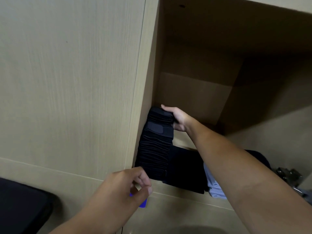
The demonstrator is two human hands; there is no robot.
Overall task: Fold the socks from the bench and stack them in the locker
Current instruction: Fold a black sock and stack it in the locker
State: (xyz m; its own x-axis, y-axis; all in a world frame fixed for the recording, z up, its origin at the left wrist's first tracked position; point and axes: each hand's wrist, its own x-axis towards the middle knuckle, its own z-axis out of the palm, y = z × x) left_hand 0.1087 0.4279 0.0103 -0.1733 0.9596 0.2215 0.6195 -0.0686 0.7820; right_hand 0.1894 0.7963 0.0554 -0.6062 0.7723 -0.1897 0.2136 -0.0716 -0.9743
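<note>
Left hand (133,184) hangs loose-fingered at the locker (194,92) edge; right hand (175,118) fingers clasp the sock stack (157,144) top.

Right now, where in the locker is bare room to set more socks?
Free: the shelf floor behind the right hand, toward the back wall. Crowded: the sock stack against the left wall; dark and pale clothes fill the front.

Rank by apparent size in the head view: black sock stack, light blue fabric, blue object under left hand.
1. black sock stack, largest.
2. light blue fabric, partly hidden behind the right forearm, so unsure.
3. blue object, smallest; mostly covered by the left hand.
</note>
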